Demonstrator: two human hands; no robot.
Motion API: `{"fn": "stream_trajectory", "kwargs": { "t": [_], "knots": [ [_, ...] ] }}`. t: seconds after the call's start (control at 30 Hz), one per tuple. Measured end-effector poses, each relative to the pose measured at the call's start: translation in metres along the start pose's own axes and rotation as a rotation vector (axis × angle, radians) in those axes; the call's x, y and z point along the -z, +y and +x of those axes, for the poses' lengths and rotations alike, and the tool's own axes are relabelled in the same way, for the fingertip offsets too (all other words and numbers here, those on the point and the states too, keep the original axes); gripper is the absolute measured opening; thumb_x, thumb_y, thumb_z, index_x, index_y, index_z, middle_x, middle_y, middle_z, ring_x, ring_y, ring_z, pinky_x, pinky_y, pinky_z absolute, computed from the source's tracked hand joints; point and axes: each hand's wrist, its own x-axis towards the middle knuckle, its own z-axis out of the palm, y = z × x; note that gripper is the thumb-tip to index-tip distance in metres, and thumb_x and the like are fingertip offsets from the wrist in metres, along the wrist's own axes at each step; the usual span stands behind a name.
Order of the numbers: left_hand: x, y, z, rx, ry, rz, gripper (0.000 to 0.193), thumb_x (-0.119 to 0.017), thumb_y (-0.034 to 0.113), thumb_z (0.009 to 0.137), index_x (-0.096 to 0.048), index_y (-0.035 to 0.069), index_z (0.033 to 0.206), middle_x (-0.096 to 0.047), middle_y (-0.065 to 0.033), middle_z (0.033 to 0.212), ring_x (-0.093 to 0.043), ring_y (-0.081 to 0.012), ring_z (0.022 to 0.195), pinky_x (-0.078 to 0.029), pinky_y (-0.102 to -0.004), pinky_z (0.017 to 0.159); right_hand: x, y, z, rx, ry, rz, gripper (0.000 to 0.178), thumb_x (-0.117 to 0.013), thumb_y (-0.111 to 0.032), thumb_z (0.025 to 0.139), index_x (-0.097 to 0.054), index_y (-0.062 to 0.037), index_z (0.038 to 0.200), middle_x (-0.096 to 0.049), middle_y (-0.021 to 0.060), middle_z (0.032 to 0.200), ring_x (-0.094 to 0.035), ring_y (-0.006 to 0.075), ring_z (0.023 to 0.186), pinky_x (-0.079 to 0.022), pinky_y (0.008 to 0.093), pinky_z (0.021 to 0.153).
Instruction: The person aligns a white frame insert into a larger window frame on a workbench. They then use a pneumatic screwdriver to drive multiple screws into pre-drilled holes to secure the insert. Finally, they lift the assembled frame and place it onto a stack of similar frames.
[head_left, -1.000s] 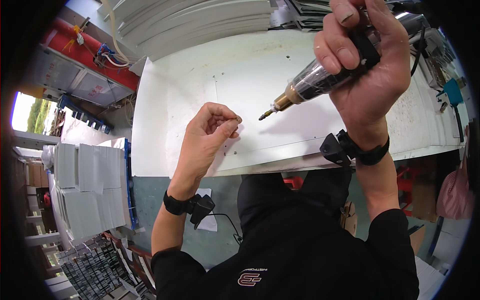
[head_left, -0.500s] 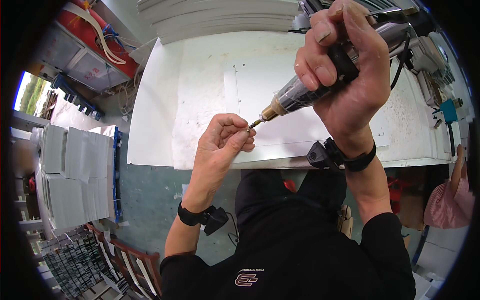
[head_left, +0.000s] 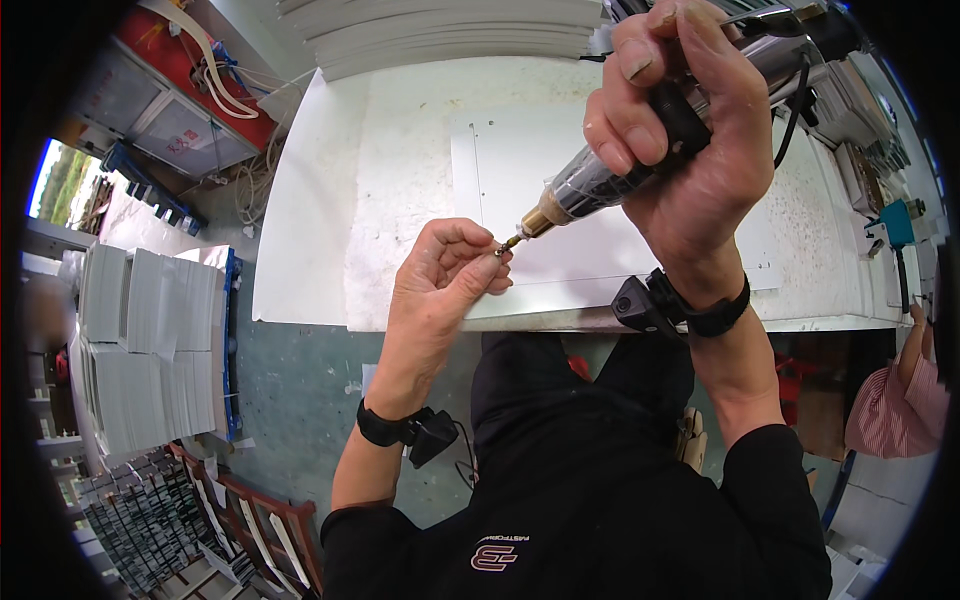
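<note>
My right hand [head_left: 690, 150] grips a powered screwdriver [head_left: 610, 175] with a black handle, a clear barrel and a brass nose, angled down to the left. Its bit tip meets a small screw [head_left: 499, 250] pinched between the thumb and fingers of my left hand [head_left: 445, 290]. Both hands hover over the front edge of a white flat panel [head_left: 590, 250] with small holes, lying on the white worktable [head_left: 390, 180]. A black cable runs from the tool's rear toward the upper right.
Stacked white panels [head_left: 450, 30] lie at the table's back edge. More white stacks [head_left: 140, 350] sit on the floor at the left beside a blue pallet. A red machine [head_left: 190, 90] with cables stands at upper left. Another person in a pink striped sleeve [head_left: 900, 400] is at right.
The screwdriver came down and left until its bit met the screw. My left hand rose off the panel edge, holding the screw up to the bit.
</note>
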Motion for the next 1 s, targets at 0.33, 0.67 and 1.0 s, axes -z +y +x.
{"fn": "stream_trajectory", "kwargs": {
  "t": [0.33,0.67,1.0],
  "knots": [
    [0.005,-0.001,-0.008,-0.248,0.086,0.765,0.022,-0.067,0.0,0.096,-0.061,0.003,0.117,-0.075,-0.0101,0.107,-0.071,-0.0194,0.103,-0.055,-0.0319,0.089,-0.028,0.008,0.0,-0.197,-0.151,-0.248,0.024,-0.066,-0.022,0.099,-0.059,-0.002,0.089,-0.059,0.0039,0.068,-0.051,0.0062,0.046,-0.041,0.0219,0.042],
    [0.018,-0.016,-0.014,-0.308,0.057,0.845,0.022,-0.063,0.002,0.101,-0.058,-0.002,0.122,-0.074,-0.0122,0.113,-0.071,-0.0154,0.107,-0.053,-0.0279,0.093,-0.023,0.033,-0.006,-0.182,-0.285,-0.252,0.011,-0.064,-0.009,0.099,-0.063,-0.0024,0.089,-0.06,0.0006,0.07,-0.051,0.0031,0.052,-0.04,0.0216,0.044],
    [0.019,-0.021,-0.033,-0.697,0.027,1.2,0.049,-0.087,0.006,0.074,-0.068,0.006,0.12,-0.067,-0.0126,0.123,-0.062,-0.0346,0.117,-0.054,-0.0434,0.097,-0.024,0.073,-0.004,0.278,-0.387,-0.446,0.021,-0.075,-0.023,0.092,-0.068,-0.0051,0.083,-0.065,0.0018,0.066,-0.062,0.0063,0.057,-0.05,0.0254,0.053]
  ]
}}
